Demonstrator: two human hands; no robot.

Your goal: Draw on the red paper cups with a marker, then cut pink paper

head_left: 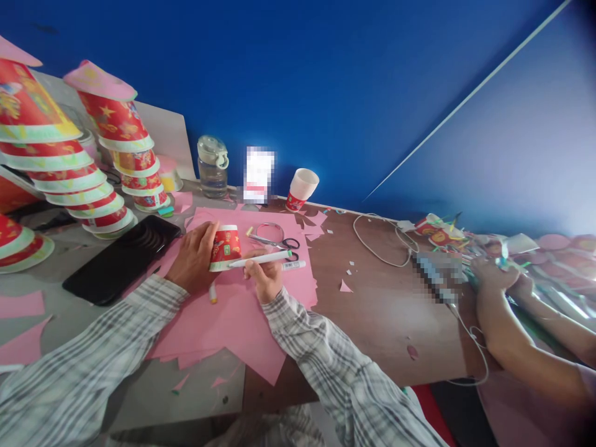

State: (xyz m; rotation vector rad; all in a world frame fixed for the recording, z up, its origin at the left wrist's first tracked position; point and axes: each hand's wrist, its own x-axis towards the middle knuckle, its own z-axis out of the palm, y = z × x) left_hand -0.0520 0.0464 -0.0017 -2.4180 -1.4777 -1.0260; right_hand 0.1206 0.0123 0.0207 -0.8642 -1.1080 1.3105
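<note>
My left hand (198, 256) grips a red paper cup (226, 244) from its left side, the cup standing rim down over pink paper (223, 316). In my right hand (264, 278) is a white marker pen (261, 258), its tip at the cup's pale lower rim and its green end pointing right. Just behind that hand lie scissors (274, 242) with dark handles and a roll of tape (270, 231). A second marker (294, 265) rests on the paper to the right, partly hidden. A yellow-ended pen cap (213, 293) lies below the cup.
Stacked red cup towers with pink cone tops (100, 81) stand at the left, near a black phone (121, 261). A water bottle (213, 167), a lit phone screen (259, 174) and stacked paper cups (302, 188) line the back. A co-worker's hands (496, 273) work at the right beside a cable (372, 248).
</note>
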